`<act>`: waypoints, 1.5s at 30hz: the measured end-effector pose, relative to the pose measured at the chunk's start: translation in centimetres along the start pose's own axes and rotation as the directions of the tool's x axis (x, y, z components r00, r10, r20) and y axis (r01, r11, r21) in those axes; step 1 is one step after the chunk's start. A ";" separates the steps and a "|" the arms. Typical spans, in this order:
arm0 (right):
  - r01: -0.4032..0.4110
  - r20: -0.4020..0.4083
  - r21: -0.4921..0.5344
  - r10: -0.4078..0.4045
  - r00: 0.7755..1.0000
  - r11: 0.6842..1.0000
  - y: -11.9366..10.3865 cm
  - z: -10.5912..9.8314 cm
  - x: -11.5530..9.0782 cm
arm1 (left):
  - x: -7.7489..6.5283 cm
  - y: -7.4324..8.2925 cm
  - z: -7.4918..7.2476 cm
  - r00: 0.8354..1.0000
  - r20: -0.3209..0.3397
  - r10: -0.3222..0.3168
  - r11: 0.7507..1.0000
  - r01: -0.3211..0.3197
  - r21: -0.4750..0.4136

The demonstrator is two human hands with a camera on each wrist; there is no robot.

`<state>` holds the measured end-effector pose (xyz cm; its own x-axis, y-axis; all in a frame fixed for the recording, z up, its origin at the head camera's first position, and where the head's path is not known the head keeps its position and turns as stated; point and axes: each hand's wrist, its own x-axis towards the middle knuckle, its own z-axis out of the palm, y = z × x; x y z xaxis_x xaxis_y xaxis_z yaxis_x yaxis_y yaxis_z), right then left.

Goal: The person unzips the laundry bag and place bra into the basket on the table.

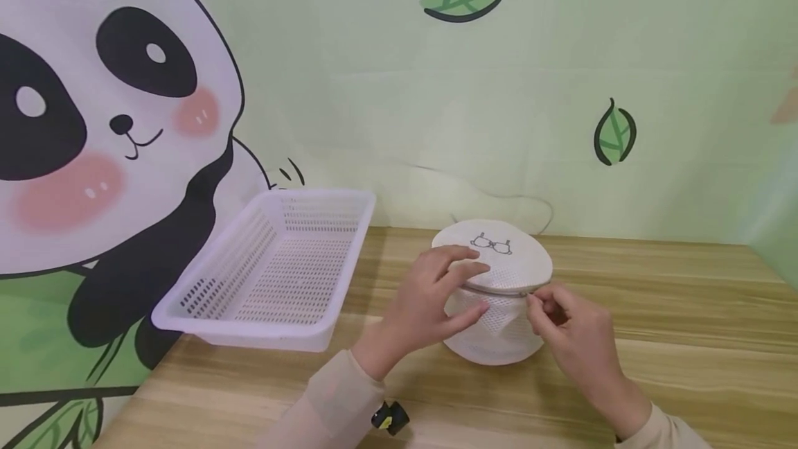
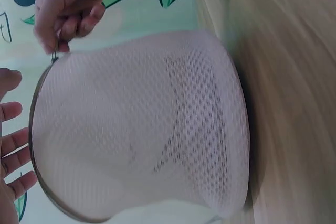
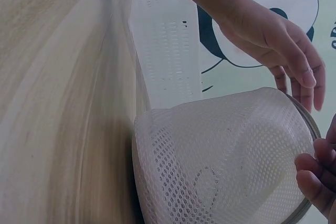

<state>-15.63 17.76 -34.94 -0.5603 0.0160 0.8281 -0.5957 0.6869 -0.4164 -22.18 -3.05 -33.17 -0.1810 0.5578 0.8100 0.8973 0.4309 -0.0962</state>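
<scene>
A round white mesh laundry bag (image 1: pixel 495 345) stands upright on the wooden table, with a small line drawing on its flat lid (image 1: pixel 526 258). A dark zipper (image 2: pixel 33 137) runs round the lid's edge. My right hand (image 1: pixel 580 341) pinches the zipper pull (image 2: pixel 54 56) between thumb and finger at the bag's right side. Over the left part of the lid, my left hand (image 1: pixel 424 300) has its fingers spread and loosely bent, fingertips right at the rim. The mesh lets part of the bag's inside show through.
To the left stands a white plastic basket (image 1: pixel 330 331) with slotted walls. A small black object (image 1: pixel 391 418) lies beside the left sleeve near the front. Behind the table (image 1: pixel 673 310) hangs a green backdrop (image 1: pixel 349 123) with a panda and leaves.
</scene>
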 end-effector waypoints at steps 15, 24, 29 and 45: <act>0.025 0.008 -0.003 -0.025 1.000 1.000 -0.2 0.1 -0.1 | 0.6 1.5 0.9 0.999 -0.024 0.032 0.998 -0.030 0.046; 0.035 0.017 0.003 -0.035 0.999 0.999 -0.4 0.4 -0.4 | 0.4 1.8 1.9 0.998 -0.055 0.022 0.998 -0.018 0.065; 0.043 0.020 -0.007 -0.043 0.999 0.999 -0.6 0.2 -0.3 | 0.3 1.7 2.3 0.997 -0.072 0.019 0.997 -0.014 0.070; 0.077 0.031 -0.004 -0.077 0.997 0.997 -0.9 0.3 -0.4 | -0.1 1.6 3.1 0.993 -0.117 0.023 0.995 -0.011 0.098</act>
<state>-15.06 16.88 -35.01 -0.5303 -0.0592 0.8457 -0.6347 0.6891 -0.3497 -21.94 -0.20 -35.19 -0.1123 0.4809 0.8696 0.8554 0.4921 -0.1617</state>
